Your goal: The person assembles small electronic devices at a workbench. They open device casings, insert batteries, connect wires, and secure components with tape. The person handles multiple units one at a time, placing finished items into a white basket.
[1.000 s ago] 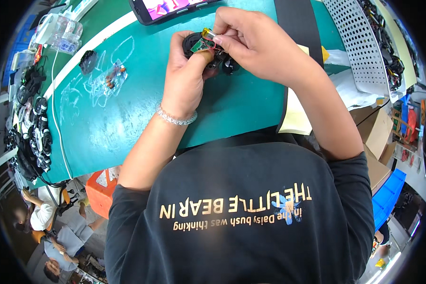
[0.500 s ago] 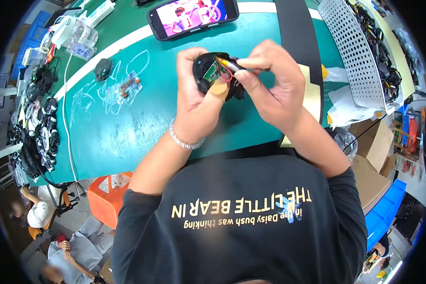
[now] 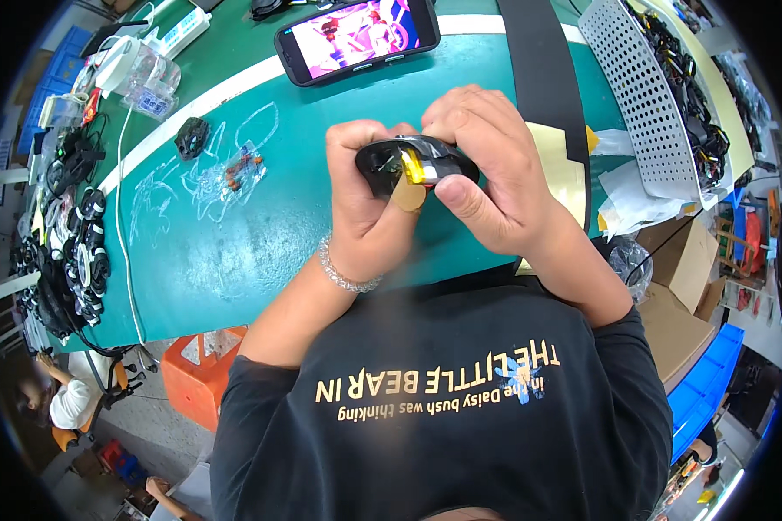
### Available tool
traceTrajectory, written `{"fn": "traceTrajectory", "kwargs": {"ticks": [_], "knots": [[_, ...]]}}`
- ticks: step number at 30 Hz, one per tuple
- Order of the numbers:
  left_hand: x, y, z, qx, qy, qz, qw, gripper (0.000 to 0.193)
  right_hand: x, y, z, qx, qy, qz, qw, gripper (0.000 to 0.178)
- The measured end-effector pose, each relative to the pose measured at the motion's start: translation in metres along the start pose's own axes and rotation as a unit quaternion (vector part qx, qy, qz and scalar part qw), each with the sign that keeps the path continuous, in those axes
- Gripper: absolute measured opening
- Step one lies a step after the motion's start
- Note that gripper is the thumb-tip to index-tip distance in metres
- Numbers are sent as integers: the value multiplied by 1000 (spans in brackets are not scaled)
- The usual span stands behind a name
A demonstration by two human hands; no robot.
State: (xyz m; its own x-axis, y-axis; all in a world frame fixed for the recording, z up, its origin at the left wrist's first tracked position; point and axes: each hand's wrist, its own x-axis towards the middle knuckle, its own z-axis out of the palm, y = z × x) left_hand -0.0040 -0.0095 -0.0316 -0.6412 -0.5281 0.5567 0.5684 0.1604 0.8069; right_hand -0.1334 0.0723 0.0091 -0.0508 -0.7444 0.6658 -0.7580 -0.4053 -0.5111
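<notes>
Both hands hold a rounded black plastic housing above the green table. A yellow-wrapped battery shows in the gap along its near side, beside a partly hidden green circuit board. My left hand, with a beaded bracelet at the wrist and a tan cover on the thumb, is closed around the left end. My right hand is closed on the right end, fingers over the far side and thumb at the near edge. The fingertips behind the housing are hidden.
A phone with a lit screen lies beyond my hands. To the left are a small black part and a clear plastic bag with orange-brown pieces. Bundled cables line the left edge. A perforated grey basket stands right.
The battery was pinched in my right fingers outside the housing; now it sits in the gap. My right hand has shifted onto the housing, which has turned and looks more closed.
</notes>
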Motion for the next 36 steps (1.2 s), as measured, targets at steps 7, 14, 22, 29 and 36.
{"fn": "traceTrajectory", "kwargs": {"ticks": [7,14,22,29,36], "knots": [[-5,0,-1,32,-12,4,999,40,-4,-3,3,11,0,8,1000,41],[-6,-6,-2,82,-21,32,996,37,-8,2,6,47,27,-18,998,35],[-3,-8,1,82,-2,6,997,33,-16,7,7,104,29,49,993,33],[-3,-10,4,73,34,-87,993,30,-25,5,12,94,25,154,983,22],[-1,-5,8,-40,-25,-181,982,33,-38,2,7,157,59,194,967,18]]}}
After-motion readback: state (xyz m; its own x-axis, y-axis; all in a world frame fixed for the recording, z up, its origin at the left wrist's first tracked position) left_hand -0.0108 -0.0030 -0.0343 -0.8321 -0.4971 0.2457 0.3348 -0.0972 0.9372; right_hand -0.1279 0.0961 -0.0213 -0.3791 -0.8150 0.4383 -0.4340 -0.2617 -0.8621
